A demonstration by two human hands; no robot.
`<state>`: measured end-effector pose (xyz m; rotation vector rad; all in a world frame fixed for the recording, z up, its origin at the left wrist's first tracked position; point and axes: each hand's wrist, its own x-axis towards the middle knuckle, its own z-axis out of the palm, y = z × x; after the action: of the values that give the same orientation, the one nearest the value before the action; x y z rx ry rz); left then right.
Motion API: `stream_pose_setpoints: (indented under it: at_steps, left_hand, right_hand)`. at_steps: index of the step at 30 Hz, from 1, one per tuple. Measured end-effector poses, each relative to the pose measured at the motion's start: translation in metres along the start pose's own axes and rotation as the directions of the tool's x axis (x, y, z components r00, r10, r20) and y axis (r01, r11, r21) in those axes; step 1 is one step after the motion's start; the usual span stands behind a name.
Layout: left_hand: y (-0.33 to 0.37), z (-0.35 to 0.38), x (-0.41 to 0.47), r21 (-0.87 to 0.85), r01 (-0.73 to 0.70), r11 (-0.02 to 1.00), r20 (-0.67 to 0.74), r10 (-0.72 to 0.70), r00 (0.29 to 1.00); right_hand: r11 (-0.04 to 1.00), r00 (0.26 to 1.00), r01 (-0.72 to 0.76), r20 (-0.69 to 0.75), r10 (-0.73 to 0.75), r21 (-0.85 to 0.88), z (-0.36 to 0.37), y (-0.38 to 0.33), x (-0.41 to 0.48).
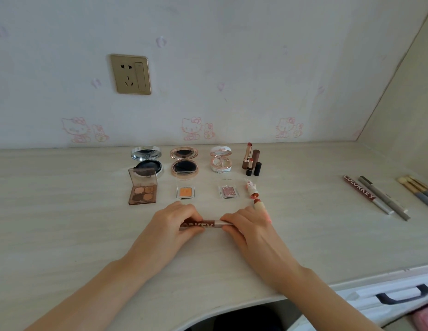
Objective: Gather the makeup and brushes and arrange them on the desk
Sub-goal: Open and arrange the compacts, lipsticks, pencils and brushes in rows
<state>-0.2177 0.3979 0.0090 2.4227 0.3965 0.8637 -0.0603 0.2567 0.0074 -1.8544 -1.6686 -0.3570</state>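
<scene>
A single wide-angle view looks from the person's head, forward and downward across the pale desk (64,211) toward the papered wall (232,68) behind it. The camera sits close above the near desk edge, so both forearms enter from the bottom corners and the left hand (170,225) and right hand (246,228) meet near the middle of the frame. The wall with its socket (130,74) fills the upper half, squarely faced; a side wall (404,91) slants in at the right. The lens bends the desk's edges outward. Below the desk's front edge, at lower right, a handle (402,295) shows. There is no second view
</scene>
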Motion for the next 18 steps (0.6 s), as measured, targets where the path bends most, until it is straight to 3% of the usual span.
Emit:
stream_pose_setpoints:
  at_steps: [7,12,18]
  left_hand:
    - [0.002,-0.001,0.000,0.027,-0.010,1.000,-0.007,0.010,1.000]
    - [0.001,-0.005,0.001,0.064,-0.026,0.998,-0.049,0.030,0.998]
    - [0.002,-0.005,0.001,0.079,-0.031,0.996,-0.051,0.035,0.998]
  right_hand:
    - [0.995,0.999,-0.033,-0.007,0.034,0.095,-0.007,0.000,0.006]
    - [0.923,0.952,-0.300,0.139,0.274,0.239,-0.012,-0.006,0.003]
    - [0.955,0.971,-0.232,0.109,0.215,0.184,-0.008,-0.008,0.003]
